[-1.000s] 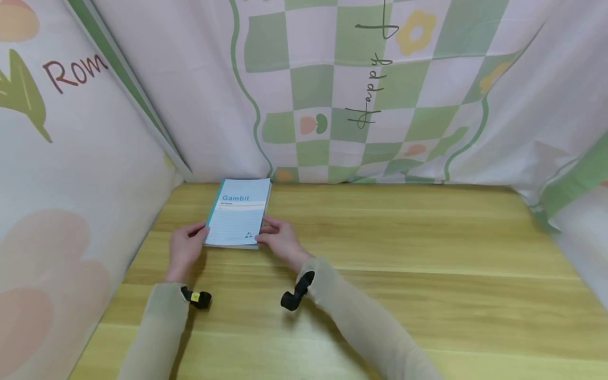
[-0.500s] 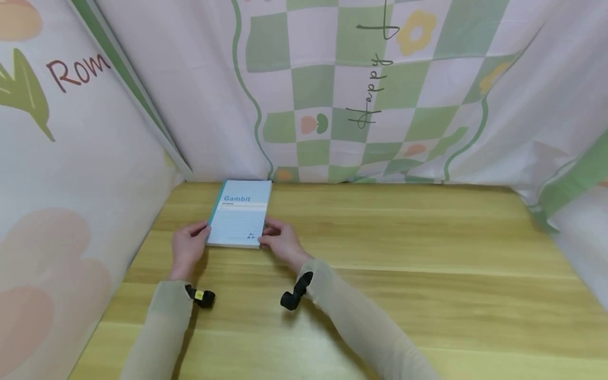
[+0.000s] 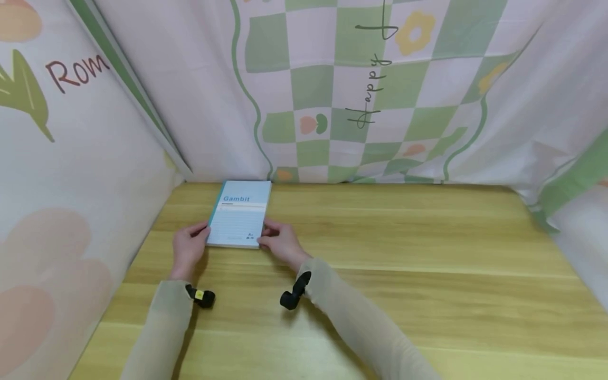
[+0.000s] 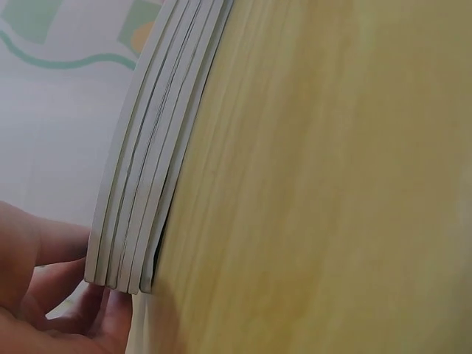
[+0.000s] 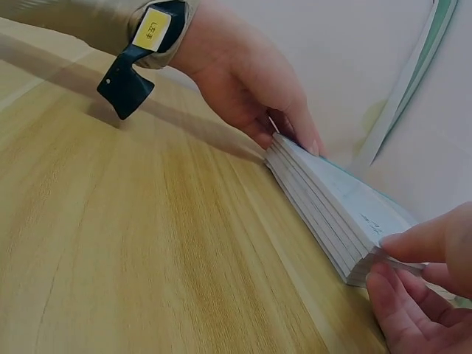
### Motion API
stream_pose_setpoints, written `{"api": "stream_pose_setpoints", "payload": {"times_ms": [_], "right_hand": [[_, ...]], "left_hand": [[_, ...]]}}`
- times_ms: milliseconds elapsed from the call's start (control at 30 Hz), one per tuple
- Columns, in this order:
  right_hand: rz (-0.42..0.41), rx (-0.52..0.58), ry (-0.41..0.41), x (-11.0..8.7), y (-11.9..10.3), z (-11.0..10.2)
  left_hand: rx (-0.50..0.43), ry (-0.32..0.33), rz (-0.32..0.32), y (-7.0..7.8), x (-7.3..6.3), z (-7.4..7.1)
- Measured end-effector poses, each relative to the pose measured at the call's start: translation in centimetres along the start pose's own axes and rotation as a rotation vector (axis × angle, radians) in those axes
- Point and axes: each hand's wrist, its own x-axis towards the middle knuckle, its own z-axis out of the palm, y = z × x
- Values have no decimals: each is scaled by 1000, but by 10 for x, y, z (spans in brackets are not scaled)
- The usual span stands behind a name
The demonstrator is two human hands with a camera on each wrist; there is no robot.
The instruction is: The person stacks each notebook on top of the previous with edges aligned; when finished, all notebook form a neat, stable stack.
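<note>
A stack of several notebooks (image 3: 239,219) lies at the far left of the table, its top light blue cover printed "Gambit". In the left wrist view, the layered page edges (image 4: 147,155) show nearly flush, with small offsets at the corner. My left hand (image 3: 187,248) grips the stack's left side near the front corner, thumb at the top edge. At the front right corner my right hand (image 3: 285,243) holds the stack. The right wrist view shows that right thumb (image 5: 420,240) on the top cover and curled fingers against the side.
The wooden table (image 3: 404,274) stretches to the right and towards me. A patterned curtain (image 3: 313,84) hangs at the table's far edge, just behind the stack. Another printed cloth (image 3: 85,174) closes off the left side. A black strap mount (image 3: 201,298) sits on the left wrist.
The top notebook has shifted slightly right and towards me, so the stack's edges line up more closely. My left hand has moved a little to the right; the right hand is nearly still.
</note>
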Motion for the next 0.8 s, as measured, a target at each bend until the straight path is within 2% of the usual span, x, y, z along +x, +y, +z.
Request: {"api": "stream_pose_setpoints", "payload": {"times_ms": [167,333,467,567,667,800], "right_hand": [[-1,1,-4,-1,0,0],[14,54,-11,-1,1,-3],[20,110,-11,-2,1,-11],[-6,129,-8,-3,2,-21],[-38,129,8,-4,2,-35],[-84,161,55,-7,0,-56]], "left_hand": [[-12,1,-11,-2,0,1],[-64,21,19,-6,-1,2],[-140,82,25,-5,-4,1],[-194,125,24,2,-8,-2],[-224,141,60,13,-15,-2],[-234,126,163,28,-27,3]]}}
